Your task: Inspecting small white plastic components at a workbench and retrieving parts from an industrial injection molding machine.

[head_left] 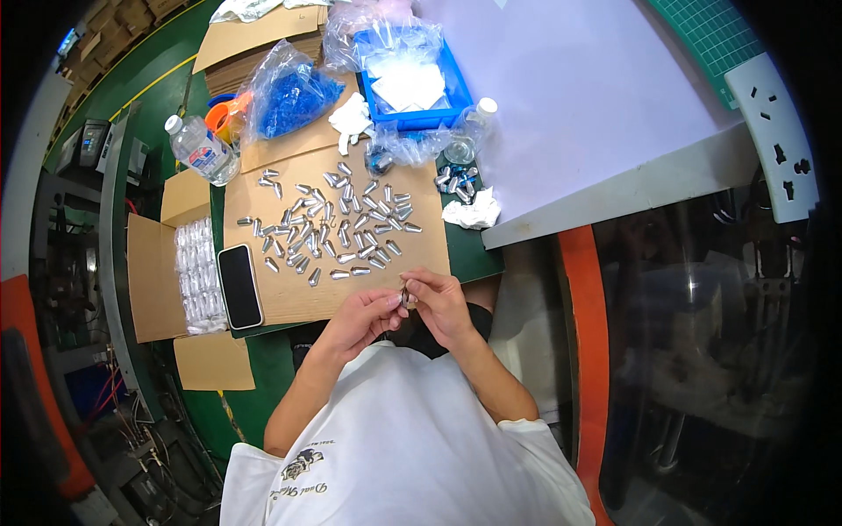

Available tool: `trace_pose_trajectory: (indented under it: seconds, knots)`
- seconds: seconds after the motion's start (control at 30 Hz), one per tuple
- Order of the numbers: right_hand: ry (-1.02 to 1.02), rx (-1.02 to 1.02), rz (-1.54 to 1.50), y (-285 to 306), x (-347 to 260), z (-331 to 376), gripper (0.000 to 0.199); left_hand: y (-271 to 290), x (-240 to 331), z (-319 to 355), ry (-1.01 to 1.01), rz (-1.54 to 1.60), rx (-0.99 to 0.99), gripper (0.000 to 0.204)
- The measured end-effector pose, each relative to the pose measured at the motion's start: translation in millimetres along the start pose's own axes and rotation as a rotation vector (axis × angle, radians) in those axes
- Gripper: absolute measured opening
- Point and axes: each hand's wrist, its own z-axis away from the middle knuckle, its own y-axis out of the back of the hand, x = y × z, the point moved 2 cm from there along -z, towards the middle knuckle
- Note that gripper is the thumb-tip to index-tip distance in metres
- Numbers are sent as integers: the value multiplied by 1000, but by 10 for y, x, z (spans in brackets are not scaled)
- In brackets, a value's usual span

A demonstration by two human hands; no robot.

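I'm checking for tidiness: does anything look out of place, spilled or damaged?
No spill or damage stands out. The phone, at the left edge of the cardboard beside the open carton, seems out of place near loose silvery pieces.

The head-worn fisheye camera looks down from close by on the bare left hand [361, 323] and bare right hand [441, 305].

Green desk [476, 260], brown cardboard sheet [294, 300] spread over it, silver pieces [343, 233] strewn across the sheet, dark-screened phone [239, 287] at its near left corner, clear bottle [203, 151] by the left edge, crumpled tissue [474, 210] beside the sheet's right edge
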Motion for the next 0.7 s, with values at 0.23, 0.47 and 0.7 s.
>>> trace_pose_trajectory:
  seconds: [0.23,0.47,0.7]
  knots:
    - [-21,-1,150,23,16,5,24,79,-5,-6,-43,-172,121,19]
    - [21,18,235,-77,-78,50,35,67,1,-26,-134,-301,237,22]
    - [7,-16,290,-57,-78,56,42,91,6,-50,-180,-381,282,25]
